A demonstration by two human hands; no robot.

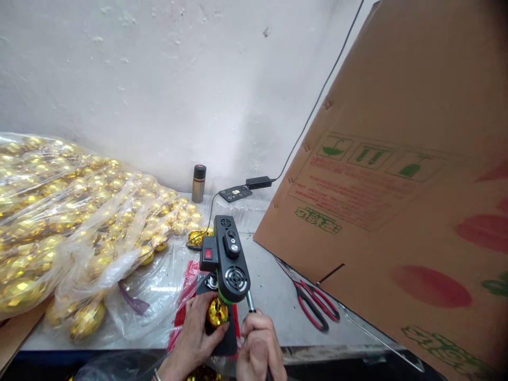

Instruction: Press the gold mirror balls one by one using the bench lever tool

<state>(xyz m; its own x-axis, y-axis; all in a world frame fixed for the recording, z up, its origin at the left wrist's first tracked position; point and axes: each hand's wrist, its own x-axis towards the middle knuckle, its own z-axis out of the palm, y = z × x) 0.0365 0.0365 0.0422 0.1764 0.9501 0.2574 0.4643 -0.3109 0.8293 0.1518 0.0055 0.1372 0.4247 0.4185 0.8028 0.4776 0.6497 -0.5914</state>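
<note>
My left hand [197, 329] is closed round a shiny gold ball [217, 312], thumb and fingers on its sides. The ball sits right under the front end of a black bench machine [231, 254] with round vents and a red switch [208, 253]. My right hand [260, 344] is wrapped round the lever handle [251, 301] on the machine's right side; most of the grip is hidden by my fingers. Under the machine lie a black base plate [226, 344] and red plastic sheet [180, 317].
A big clear bag [95, 211] of gold balls fills the left. Scissors [317, 304] with black-red handles lie right of the machine, beside a large tilted carton [377, 185]. Behind stand a bottle [199, 183] and a black power adapter [258, 182] with a cord along the wall.
</note>
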